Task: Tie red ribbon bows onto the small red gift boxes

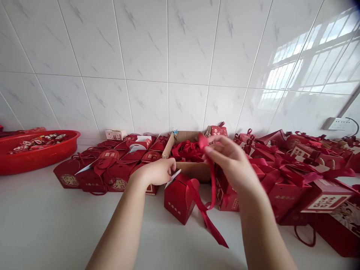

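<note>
A small red gift box (178, 200) with gold lettering stands on the white counter in front of me. My left hand (157, 171) is closed at its upper left edge, beside a pale flap (173, 178); its fingertips are partly hidden. Higher up on the right, my right hand (229, 153) pinches a red ribbon (213, 183) between thumb and fingers. This ribbon hangs down beside the box, and a loose end trails on the counter. Behind the box, an open cardboard carton (194, 170) holds a heap of red ribbons (185, 150).
Several red boxes (92, 180) stand packed together on the left. More boxes with ribbon bows (291, 198) crowd the right side. A red basin (53, 155) of wrapped sweets (39, 142) is at far left. The tiled wall (146, 101) bounds the counter behind, with a socket (337, 123) at right.
</note>
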`<state>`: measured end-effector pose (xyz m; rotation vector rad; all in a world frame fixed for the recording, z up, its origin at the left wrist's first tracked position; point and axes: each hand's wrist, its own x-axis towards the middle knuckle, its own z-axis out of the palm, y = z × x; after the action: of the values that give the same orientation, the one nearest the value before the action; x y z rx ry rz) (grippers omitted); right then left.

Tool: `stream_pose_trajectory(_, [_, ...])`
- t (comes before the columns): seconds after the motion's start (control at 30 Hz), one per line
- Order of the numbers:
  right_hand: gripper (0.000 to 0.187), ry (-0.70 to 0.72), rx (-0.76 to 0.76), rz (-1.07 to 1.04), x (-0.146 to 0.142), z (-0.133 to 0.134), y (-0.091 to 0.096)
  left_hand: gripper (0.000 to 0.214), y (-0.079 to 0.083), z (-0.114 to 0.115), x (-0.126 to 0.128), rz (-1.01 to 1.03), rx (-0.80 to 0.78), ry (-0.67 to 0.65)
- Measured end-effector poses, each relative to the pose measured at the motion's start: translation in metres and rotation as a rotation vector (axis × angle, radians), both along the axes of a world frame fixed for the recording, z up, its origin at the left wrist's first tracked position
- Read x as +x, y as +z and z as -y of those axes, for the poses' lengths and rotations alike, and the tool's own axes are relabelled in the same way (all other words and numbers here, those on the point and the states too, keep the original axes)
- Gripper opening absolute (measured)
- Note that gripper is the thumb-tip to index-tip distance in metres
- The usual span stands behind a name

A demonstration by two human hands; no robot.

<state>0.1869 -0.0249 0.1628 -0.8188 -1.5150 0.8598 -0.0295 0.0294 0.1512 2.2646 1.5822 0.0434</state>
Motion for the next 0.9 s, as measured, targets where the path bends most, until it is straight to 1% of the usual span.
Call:
stream_pose_trajectory(0.03, [0.018, 0.018, -0.077, 0.118, -0.007, -0.008, -0.006, 0.023, -0.001, -0.001, -0.001, -0.003, 0.015, 0.001])
stream_pose_trajectory(0.07, [0.018, 0.007, -0.13, 0.227, -0.013, -0.017, -0.012, 0.024, -0.002, -0.001, -0.002, -0.009, 0.024, -0.002])
stream_pose_trajectory(0.17, [0.013, -0.03, -0.196, 0.503, -0.026, -0.039, -0.032, 0.03, -0.003, -0.002, -0.004, -0.039, 0.002, -0.003])
stream_pose_trajectory(0.27, [0.012, -0.007, -0.249, 0.639, -0.031, -0.049, -0.045, 0.036, -0.003, -0.002, -0.004, -0.054, -0.018, 0.002])
stream_pose_trajectory(0.33, [0.013, 0.008, -0.255, 0.656, -0.032, -0.05, -0.047, 0.038, -0.003, -0.002, -0.003, -0.055, -0.018, 0.006])
stream_pose_trajectory(0.6, [0.014, 0.041, -0.266, 0.71, -0.032, -0.043, -0.041, 0.044, -0.006, -0.003, -0.005, -0.011, -0.049, 0.034])
stream_pose_trajectory(0.9, [0.014, 0.034, -0.265, 0.733, -0.038, -0.047, -0.049, 0.047, -0.003, 0.001, -0.002, 0.035, -0.046, 0.04])
